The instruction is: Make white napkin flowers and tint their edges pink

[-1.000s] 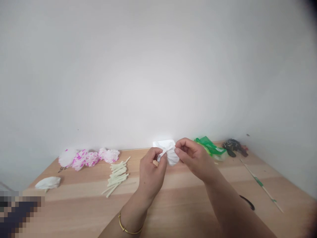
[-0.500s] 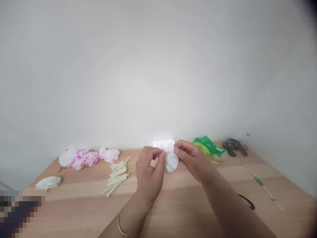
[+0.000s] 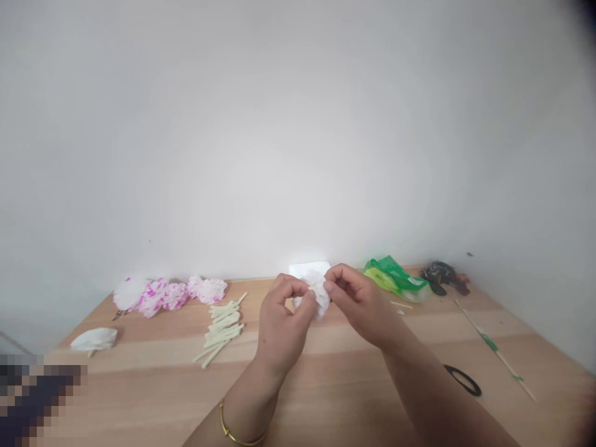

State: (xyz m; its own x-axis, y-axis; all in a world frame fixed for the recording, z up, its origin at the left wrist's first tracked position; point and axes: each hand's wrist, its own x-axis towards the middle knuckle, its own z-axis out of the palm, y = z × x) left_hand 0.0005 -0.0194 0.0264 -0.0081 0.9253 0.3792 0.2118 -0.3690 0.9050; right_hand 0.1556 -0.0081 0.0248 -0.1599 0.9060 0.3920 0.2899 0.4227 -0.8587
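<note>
Crumpled white tissue paper is bunched between my two hands, above the middle of the table. My left hand pinches its left side between thumb and forefinger. On the opposite side, the thumb and fingertips of my right hand are pinched together at its edge. My fingers cover part of the tissue. Just behind it, against the wall, is a flat white stack of paper. To the left of my left hand lies a row of pale cream strips.
Pink-and-white paper puffs line the back left, with a white tissue bundle in front. Toward the right are a green plastic bag, a dark crumpled heap, a thin stick with green bands and a black ring.
The tissue looks more bunched and smaller between my fingers. My right hand has shifted slightly, and more of the black ring beside my right forearm shows.
</note>
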